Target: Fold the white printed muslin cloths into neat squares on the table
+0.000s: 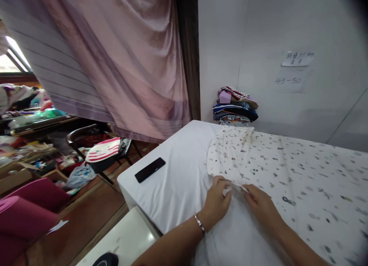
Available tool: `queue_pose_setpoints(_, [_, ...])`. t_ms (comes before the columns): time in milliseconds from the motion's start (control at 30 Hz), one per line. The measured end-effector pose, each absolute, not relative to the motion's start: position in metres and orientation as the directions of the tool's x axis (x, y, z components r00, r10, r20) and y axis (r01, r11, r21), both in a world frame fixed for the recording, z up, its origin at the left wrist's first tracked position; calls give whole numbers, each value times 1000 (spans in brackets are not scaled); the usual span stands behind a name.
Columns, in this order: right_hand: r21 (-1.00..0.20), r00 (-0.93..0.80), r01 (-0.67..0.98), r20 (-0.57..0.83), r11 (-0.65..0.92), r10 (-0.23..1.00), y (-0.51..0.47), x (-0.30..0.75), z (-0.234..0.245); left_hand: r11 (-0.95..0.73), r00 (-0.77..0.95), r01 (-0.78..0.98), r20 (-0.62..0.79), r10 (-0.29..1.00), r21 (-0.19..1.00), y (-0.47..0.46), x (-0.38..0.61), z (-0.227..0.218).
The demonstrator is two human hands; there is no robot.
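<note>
A cream cloth with small dark prints [287, 170] lies spread over the white-covered table [175, 174]. My left hand [217, 199], with a bracelet on its wrist, pinches the cloth's near edge with closed fingers. My right hand [260, 202] grips the same edge just to the right, fingers curled on the fabric. The two hands nearly touch at a small fold of the hem.
A black phone [150, 169] lies near the table's left corner. A stack of folded clothes [235, 106] sits against the white wall. A pink curtain [123, 62] hangs at left, above a chair holding a striped item [103, 149]. Clutter fills the floor and shelves at far left.
</note>
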State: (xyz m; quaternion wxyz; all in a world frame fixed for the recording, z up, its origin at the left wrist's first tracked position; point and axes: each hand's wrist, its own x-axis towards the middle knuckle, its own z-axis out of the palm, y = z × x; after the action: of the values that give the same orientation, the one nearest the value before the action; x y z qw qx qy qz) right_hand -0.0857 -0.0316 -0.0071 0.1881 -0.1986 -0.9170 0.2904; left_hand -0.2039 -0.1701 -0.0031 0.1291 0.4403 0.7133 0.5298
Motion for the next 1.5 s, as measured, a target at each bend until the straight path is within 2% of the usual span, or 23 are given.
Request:
queue_pose_setpoints(67, [-661,-826,278,206,697,524,-28,-86,-2,78,-689,152,49,723,985,-171,-201,-7])
queue_pose_setpoints(100, [-680,-819,289,190,674,542,-27,-86,1,92,-673,-69,-114,731,993,-169,-201,-9])
queue_pose_setpoints(167, [-707,-813,295,167,642,557,-26,-87,3,101,-501,-481,-368,783,871,-160,-204,-11])
queue_pose_setpoints(233, [-718,-814,278,178,638,554,-27,-86,3,27,-365,-709,-399,841,705,-145,-214,-11])
queue_pose_setpoints(300, [-711,-823,261,190,653,536,-28,-85,2,-152,-425,-777,-330,843,611,-125,-231,-7])
queue_pose_setpoints(400, [-687,-851,270,158,675,501,-31,-84,-1,-408,-605,-731,-243,758,547,-99,-259,2])
queue_pose_setpoints(533, [-644,-866,288,140,709,479,-35,-86,-5,-484,-664,-680,-182,725,551,-86,-280,13])
queue_pose_setpoints(667, [-625,-873,311,109,716,475,-37,-89,-11,-654,-883,-418,-111,457,631,-94,-290,16])
queue_pose_setpoints(733, [-616,-892,318,62,720,447,-39,-89,-16,-663,-897,-419,-170,408,620,-101,-300,13])
queue_pose_setpoints(833, [-578,-910,338,1,743,415,-42,-91,-24,-567,-765,-636,-330,553,523,-109,-318,4])
queue_pose_setpoints(933, [-547,-914,353,-29,759,404,-45,-94,-27,-496,-671,-732,-367,644,466,-113,-330,-6])
queue_pose_setpoints(1000, [-538,-929,333,-47,775,367,-47,-94,-24,-515,-712,-690,-349,609,509,-113,-334,-11])
queue_pose_setpoints(1167, [-543,-960,281,-153,791,237,-43,-101,-2,-498,-840,-509,-278,466,702,-112,-341,-21])
queue_pose_setpoints(1267, [-612,-961,264,-103,746,256,-37,-127,20,-459,-866,-446,-240,439,768,-112,-345,-22])
queue_pose_setpoints(1367, [-648,-944,210,59,732,324,-35,-179,41,-457,-893,-364,-165,418,811,-112,-346,-21])
queue_pose_setpoints(1433, [-640,-938,107,188,761,290,-37,-217,47,-470,-900,-314,-101,424,825,-112,-347,-20])
queue_pose_setpoints(1500, [-617,-940,66,224,784,255,-41,-249,44,-477,-899,-303,-82,429,825,-112,-348,-19])
